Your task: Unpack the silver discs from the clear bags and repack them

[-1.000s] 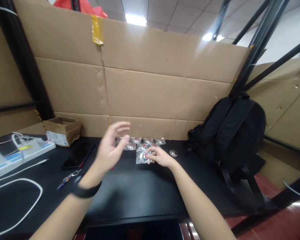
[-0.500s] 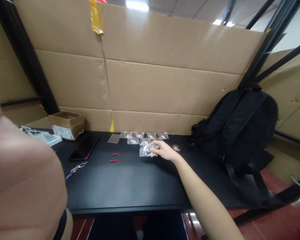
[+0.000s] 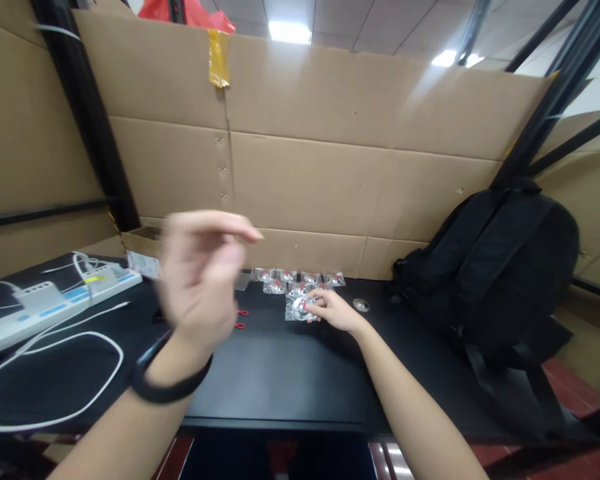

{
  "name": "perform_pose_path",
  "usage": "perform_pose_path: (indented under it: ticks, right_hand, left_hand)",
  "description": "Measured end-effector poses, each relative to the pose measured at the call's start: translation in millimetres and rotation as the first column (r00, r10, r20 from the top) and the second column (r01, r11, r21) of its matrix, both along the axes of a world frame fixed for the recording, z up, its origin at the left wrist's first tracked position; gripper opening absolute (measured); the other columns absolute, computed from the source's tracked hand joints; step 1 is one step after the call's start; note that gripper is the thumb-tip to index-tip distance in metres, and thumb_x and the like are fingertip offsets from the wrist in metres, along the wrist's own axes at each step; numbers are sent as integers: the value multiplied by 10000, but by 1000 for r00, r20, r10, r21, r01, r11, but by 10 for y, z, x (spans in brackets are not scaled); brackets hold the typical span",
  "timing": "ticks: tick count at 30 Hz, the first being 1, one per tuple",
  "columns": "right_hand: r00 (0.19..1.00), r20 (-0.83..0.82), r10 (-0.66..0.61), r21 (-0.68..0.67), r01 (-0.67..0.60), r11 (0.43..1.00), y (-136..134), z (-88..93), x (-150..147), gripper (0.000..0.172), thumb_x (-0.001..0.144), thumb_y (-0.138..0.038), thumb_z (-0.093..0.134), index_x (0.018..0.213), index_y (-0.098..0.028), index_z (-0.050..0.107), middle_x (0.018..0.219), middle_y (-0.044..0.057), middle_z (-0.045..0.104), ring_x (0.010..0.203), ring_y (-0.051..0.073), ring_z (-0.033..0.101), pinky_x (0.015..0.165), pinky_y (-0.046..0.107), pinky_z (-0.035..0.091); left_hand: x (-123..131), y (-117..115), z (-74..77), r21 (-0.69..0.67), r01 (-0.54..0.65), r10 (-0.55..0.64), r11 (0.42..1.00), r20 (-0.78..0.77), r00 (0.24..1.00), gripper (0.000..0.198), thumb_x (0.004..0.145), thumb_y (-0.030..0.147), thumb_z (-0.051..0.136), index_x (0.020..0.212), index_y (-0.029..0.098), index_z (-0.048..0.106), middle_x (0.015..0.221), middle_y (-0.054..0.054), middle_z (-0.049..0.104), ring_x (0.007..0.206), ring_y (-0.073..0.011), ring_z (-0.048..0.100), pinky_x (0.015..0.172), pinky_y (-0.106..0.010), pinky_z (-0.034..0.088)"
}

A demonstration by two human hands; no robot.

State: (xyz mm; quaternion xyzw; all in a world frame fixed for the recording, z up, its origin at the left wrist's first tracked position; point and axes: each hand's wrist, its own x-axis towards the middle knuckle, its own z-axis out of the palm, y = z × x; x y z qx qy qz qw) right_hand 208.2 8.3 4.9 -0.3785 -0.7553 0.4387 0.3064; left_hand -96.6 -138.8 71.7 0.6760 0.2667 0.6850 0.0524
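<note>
My right hand (image 3: 330, 309) pinches a clear plastic packet (image 3: 296, 308) holding a round silver metal piece with a red loop, just over the black table. Raised in front of me, my left hand (image 3: 200, 273) is smeared by motion; its fingers are bent, thumb and forefinger apart, with nothing seen between them. A black band circles that wrist. Behind the held packet, several similar packets (image 3: 275, 287) lie in rows. Two red cord loops (image 3: 241, 326) show partly past my left hand. A bare round metal piece (image 3: 361, 305) rests right of my right hand.
A black backpack (image 3: 500, 267) stands at the right. On the left lie a white power strip (image 3: 55, 312) and a looped white cable (image 3: 121, 353). A small cardboard box (image 3: 143, 257) sits behind my left hand, against a cardboard wall (image 3: 300, 187).
My left hand has moved from close to the camera at far left to farther forward over the table. The right hand keeps hold of the packet. The view has shifted left and up.
</note>
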Motion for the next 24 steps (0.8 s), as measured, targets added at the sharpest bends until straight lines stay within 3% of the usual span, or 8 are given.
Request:
perform_pose_path:
  ticks: [2,3,6,10,12,15,18,24]
  right_hand:
    - [1000,-14,13,11,-13,1000,-15,11,-24,485,817,-580,691,1036,-152,630,688,31,708,589,160,633,569,247,434]
    - [1000,-22,18,12,-18,1000,-20,15,-35,488,814,-584,692,1031,-152,629,692,31,706,588,159,631,568,248,433]
    - [998,-57,-14,8,14,1000,-12,18,-62,486,823,-585,681,1043,-157,614,705,28,698,586,157,627,560,249,431]
    - [995,-85,-54,20,56,998,7,-16,-93,479,817,-575,690,1055,-169,602,721,23,695,595,158,627,558,251,437]
    - [995,-80,-51,21,53,998,12,-38,-107,476,806,-582,696,1037,-175,605,721,18,688,599,157,623,559,253,445]
    - [993,-94,-70,7,71,997,15,-50,-120,467,816,-585,681,1034,-181,591,729,20,691,600,159,626,565,258,458]
    - [989,-93,-114,18,116,993,23,-52,-118,462,807,-580,694,1016,-184,581,695,4,670,541,140,586,541,252,439]
    - [991,-99,-92,13,94,995,37,-94,-133,423,779,-556,733,915,-180,597,677,-11,630,540,113,547,538,230,417]
  left_hand:
    - [423,691,161,-173,54,-77,983,-129,989,248,924,275,596,1166,218,596,1151,-60,664,1070,-214,634,943,-384,516]
    - [564,988,145,-286,79,-138,955,-192,972,281,911,290,614,1174,196,592,1149,-81,664,1063,-217,633,947,-382,508]
    - [722,1525,-227,-544,159,-337,824,-243,910,480,835,339,709,1256,175,546,1162,-116,663,1047,-224,641,932,-368,504]
    - [726,1571,-804,-699,335,-545,632,-93,833,653,806,358,742,1362,181,447,1065,-99,682,967,-215,672,858,-349,522]
    - [732,1538,-909,-722,410,-592,558,0,806,644,819,352,733,1364,193,429,1004,-71,680,918,-199,685,842,-344,527]
    - [753,1550,-903,-733,498,-620,464,134,773,628,801,358,751,1319,181,442,939,-54,678,848,-190,697,817,-350,537]
    - [756,1592,-864,-734,509,-582,451,191,791,643,733,360,808,1249,163,478,870,-36,673,779,-181,694,777,-339,538]
    - [700,1624,-887,-734,428,-515,527,125,848,602,730,355,806,1217,165,508,748,11,650,737,-174,691,745,-302,520]
